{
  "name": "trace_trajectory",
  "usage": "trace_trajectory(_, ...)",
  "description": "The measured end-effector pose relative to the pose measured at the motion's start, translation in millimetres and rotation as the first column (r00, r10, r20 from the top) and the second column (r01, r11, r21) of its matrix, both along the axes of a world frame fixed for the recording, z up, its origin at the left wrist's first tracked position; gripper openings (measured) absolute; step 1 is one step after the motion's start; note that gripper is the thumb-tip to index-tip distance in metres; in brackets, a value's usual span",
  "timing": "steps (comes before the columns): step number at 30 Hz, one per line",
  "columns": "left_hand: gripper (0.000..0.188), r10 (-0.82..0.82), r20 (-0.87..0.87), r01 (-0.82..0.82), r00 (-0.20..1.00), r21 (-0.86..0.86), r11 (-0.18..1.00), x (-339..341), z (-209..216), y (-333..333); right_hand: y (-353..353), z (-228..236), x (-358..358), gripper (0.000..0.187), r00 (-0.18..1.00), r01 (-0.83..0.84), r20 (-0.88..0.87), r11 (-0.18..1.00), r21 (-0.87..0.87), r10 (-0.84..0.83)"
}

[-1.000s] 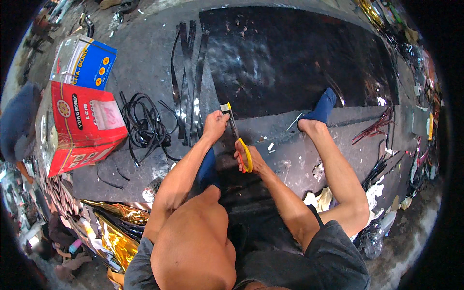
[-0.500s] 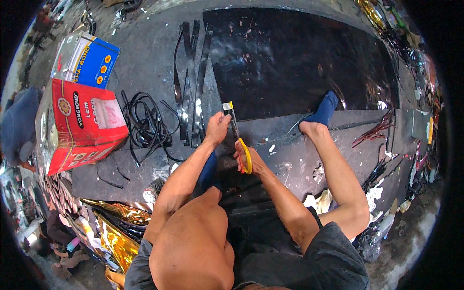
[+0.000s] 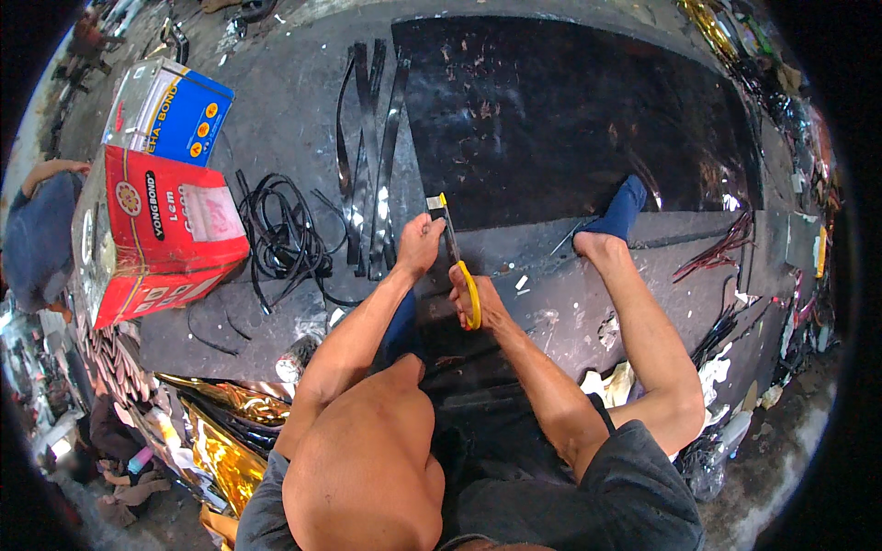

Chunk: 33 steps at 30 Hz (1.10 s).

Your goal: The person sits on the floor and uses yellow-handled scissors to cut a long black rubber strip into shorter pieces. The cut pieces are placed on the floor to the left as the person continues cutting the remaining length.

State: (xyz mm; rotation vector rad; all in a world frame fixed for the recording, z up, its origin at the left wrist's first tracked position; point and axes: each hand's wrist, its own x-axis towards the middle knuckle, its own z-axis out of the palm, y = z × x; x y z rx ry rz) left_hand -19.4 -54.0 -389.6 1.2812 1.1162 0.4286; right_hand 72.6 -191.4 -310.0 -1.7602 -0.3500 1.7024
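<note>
Clutching yellow-handled scissors (image 3: 454, 246), the right hand (image 3: 489, 305) on my feed has its grip wrapped round the handles, blades aimed at the far side of the grey floor mat (image 3: 570, 303). Can't tell from where I'm sitting if the blades are apart or together. The left hand (image 3: 420, 241) is right next to them: grip clamped on a small pale piece (image 3: 435, 203) with a yellow edge, thumb and fingers pinched just below it. Scissor tips look right beside that piece, but I can't make out if they touch. Both hands are just short of the near left corner of a big black sheet (image 3: 570, 110) covering the mat's far right part. Along the sheet's left edge I've got some long black strips (image 3: 390, 165), then a tangled black coil (image 3: 292, 246), then a red box (image 3: 170, 239) at the mat's left edge, with a blue-and-white box (image 3: 197, 115) behind it. Gold foil (image 3: 220, 450) lies by the mat's near left corner.
</note>
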Motion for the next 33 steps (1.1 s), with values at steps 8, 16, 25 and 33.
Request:
trace_trajectory(8, 0.025, -0.028, -0.034, 0.028, 0.999, 0.011, 1.000, -0.9, -1.9, 4.0, 9.4, -2.3, 1.4, 0.081, 1.000, 0.012, 0.002, 1.000, -0.027, -0.012)
trace_trajectory(16, 0.026, 0.096, 0.107, -0.071, 0.990, -0.215, 0.974, 5.1, 11.1, 2.8, 16.4, 6.3, 5.8, 0.083, 1.000, 0.005, 0.030, 0.998, -0.059, -0.003)
trace_trajectory(25, 0.024, 0.084, 0.155, -0.035, 0.984, -0.301, 0.953, 3.8, 21.3, 9.8, 33.3, 19.3, 6.0, 0.084, 0.998, 0.010, 0.064, 0.999, -0.053, -0.006)
trace_trajectory(33, 0.023, 0.050, 0.198, 0.017, 0.979, -0.323, 0.946, -0.3, 21.2, 11.0, 37.3, 5.9, 7.5, 0.081, 0.997, 0.000, 0.070, 0.996, -0.093, 0.007)
